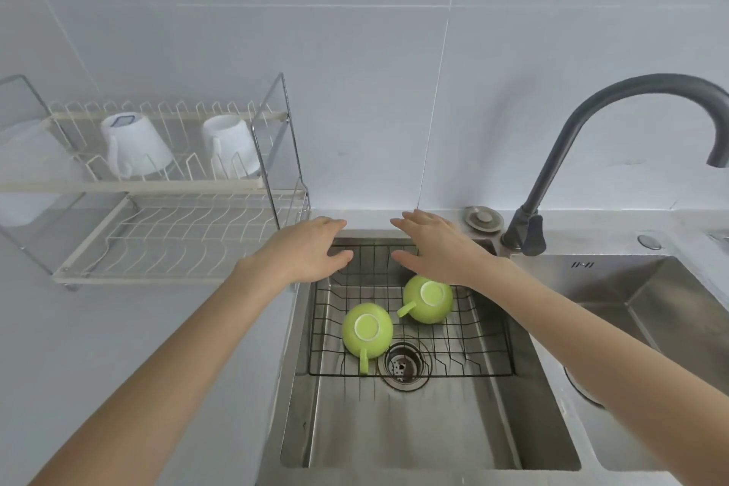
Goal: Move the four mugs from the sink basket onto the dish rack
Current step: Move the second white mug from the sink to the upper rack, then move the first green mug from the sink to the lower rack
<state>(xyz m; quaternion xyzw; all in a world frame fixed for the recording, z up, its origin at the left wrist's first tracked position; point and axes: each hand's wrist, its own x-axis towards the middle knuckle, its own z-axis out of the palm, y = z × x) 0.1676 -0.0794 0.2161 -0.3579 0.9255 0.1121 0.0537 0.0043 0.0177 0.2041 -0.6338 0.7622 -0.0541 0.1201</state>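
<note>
**Sink basket and dish rack: stock at mid-task**

Item 1, sink basket [489, 331]: black wire, seated in the far half of the left sink bowl; holds two green mugs, both upside down.

Item 2, near green mug [367, 329]: at the basket's front-left corner, beside the drain [402, 366]; handle pointing toward the front edge.

Item 3, far green mug [428, 299]: toward the basket's middle, handle pointing left; apart from item 2.

Item 4, dish rack [157, 185]: two-tier, on the desk [118, 327] left of the sink; upper tier carries two white mugs [136, 148], inverted; lower tier bare.

Item 5, left hand [303, 251]: over the basket's back-left corner; fingers spread wide, holding nothing.

Item 6, right hand [438, 245]: over the basket's back edge, just above item 3; fingers open and flat, holding nothing.

Handling notes, by judgement: the green mugs look like glazed ceramic, so stiff, moderately heavy, breakable and likely slick if wet; the round body suits a grip across the sides from above, or a hooked hold on the handle; set down gently against the rack's wires.

Progress, by judgement: half done; two mugs left to move.
</note>
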